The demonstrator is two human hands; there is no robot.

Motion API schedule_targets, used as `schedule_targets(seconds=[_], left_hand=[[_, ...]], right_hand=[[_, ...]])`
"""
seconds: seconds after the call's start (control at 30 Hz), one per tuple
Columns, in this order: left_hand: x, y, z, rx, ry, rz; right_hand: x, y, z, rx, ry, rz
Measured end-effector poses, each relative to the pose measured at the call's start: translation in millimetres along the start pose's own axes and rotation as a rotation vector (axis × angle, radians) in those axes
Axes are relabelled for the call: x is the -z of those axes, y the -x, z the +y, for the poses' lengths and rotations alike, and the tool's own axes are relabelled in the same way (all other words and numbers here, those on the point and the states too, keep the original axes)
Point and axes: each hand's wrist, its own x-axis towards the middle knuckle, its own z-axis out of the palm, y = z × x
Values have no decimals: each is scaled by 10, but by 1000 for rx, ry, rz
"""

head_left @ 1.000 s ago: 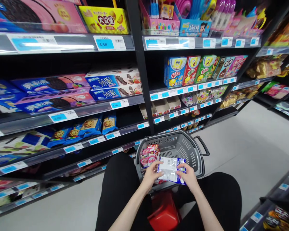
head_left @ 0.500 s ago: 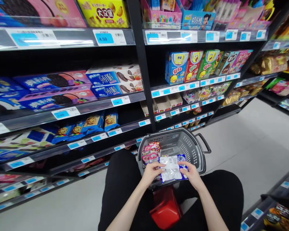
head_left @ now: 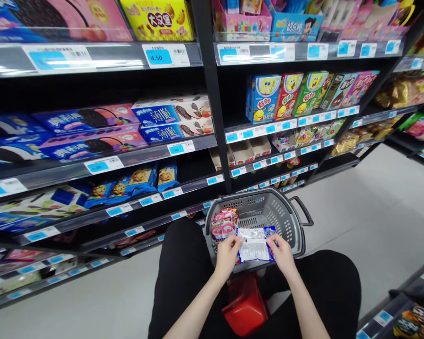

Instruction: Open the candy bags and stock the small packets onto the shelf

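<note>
A blue-and-white snack bag (head_left: pixel 254 246) is held over the near side of a grey shopping basket (head_left: pixel 286 197), its pale printed back facing up. My left hand (head_left: pixel 228 254) pinches the bag's left edge. At its right edge, my right hand (head_left: pixel 281 252) grips it between thumb and fingers. Pink-and-red candy packets (head_left: pixel 224 223) lie inside the basket at the left. The bag hides part of the basket's floor.
Shelves with blue cookie boxes (head_left: pixel 92 117) and cartoon snack boxes (head_left: pixel 265 96) stand ahead. A red object (head_left: pixel 245 310) sits between my knees, below the basket. Another shelf (head_left: pixel 385 313) is at lower right. Grey floor (head_left: pixel 371 188) extends to the right.
The view has shifted slightly, so the shelves and basket appear a little further right. Both hands keep hold of the bag, and its printed back now lies flatter and shows more clearly.
</note>
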Motion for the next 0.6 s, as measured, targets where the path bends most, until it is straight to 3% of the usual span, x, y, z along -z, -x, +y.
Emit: schedule_targets(seconds=[0.13,0.27,0.5,0.6], left_hand=[[-10,-50,-54,66,159,-11],[-23,-100,-121,125,392,-44],[-74,-91,-124,458,767,-242],[-47,-83,-101,508,858,-291]], right_hand=[[30,-18,40,-4,-123,-55],[13,-10,63,-38,-318,-29],[124,-1,26,-328,-674,-167],[217,3,28,-334,-759,-201]])
